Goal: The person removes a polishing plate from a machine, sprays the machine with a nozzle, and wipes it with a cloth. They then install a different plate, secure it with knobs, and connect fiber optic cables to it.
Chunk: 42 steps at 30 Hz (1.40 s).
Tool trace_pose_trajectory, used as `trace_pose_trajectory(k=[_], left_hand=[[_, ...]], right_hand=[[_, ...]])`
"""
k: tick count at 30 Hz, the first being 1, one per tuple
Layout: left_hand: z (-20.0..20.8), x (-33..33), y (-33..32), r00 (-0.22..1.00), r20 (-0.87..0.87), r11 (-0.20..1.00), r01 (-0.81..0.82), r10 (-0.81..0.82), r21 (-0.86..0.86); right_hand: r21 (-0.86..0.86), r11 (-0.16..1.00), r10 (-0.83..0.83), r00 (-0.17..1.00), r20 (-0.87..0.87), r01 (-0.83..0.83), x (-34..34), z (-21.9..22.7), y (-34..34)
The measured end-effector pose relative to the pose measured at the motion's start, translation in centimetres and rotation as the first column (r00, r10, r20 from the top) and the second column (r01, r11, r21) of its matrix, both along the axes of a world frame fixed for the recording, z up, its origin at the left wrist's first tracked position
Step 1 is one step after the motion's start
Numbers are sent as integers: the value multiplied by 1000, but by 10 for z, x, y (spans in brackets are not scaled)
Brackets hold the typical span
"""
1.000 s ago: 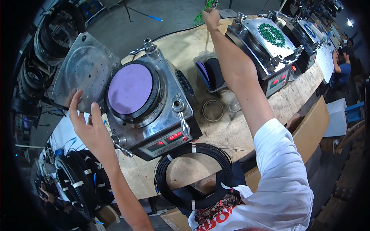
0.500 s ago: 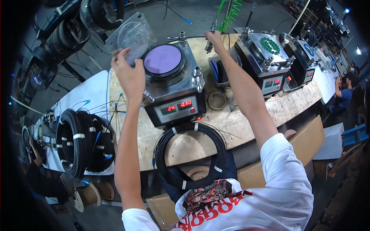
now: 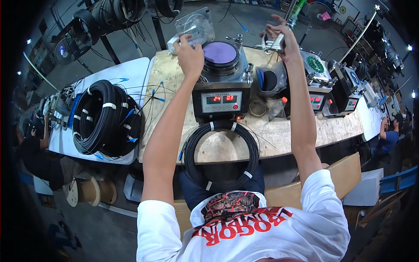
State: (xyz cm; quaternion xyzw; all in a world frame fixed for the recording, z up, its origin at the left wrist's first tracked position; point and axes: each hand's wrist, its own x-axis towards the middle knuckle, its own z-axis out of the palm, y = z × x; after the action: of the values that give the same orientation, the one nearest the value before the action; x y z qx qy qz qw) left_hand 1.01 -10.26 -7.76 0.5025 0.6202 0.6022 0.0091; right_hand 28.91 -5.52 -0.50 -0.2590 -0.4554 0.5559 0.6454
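Note:
My left hand (image 3: 190, 56) is closed at the lower edge of a clear plastic plate (image 3: 201, 27), which it holds tilted up left of a polishing machine (image 3: 221, 102). Part of the plate is hidden behind my fingers. On top of that machine lies a round purple pad (image 3: 219, 53) on a dark disc. My right hand (image 3: 286, 43) is raised to the machine's right and grips a metal air blow gun (image 3: 276, 43); a green hose (image 3: 297, 8) rises behind it. Some of its fingers are lifted away from the metal.
A black cable coil (image 3: 190, 153) hangs at the table's front edge, with more coils (image 3: 94, 126) on the white table at left. Right of the machine stand a bagged container of pads (image 3: 268, 81), a round ring (image 3: 257, 107) and another machine (image 3: 316, 83). Co-workers sit at both sides.
The view has shifted. My right hand has raised and turned the air blow gun, bringing it toward me. My left hand still has the clear plate, now tilted more upright.

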Motion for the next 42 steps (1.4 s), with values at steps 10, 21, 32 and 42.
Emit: trace_pose_trajectory(k=[10, 21, 32, 42], left_hand=[[1, 7, 1, 991, 118, 998, -54, 55, -7], [-4, 4, 1, 985, 101, 988, -144, 138, 55], [-1, 13, 3, 986, 104, 988, -140, 132, 73], [-8, 1, 13, 985, 167, 997, -43, 31, 71]], right_hand=[[-175, 969, 236, 869, 436, -175, -23, -10, -10], [-107, 994, 22, 998, 61, -16, -114, -32, -49], [31, 949, -315, 937, 153, 315, -71, -42, -14], [-97, 993, -61, 998, 35, 64, -105, -35, -24]])
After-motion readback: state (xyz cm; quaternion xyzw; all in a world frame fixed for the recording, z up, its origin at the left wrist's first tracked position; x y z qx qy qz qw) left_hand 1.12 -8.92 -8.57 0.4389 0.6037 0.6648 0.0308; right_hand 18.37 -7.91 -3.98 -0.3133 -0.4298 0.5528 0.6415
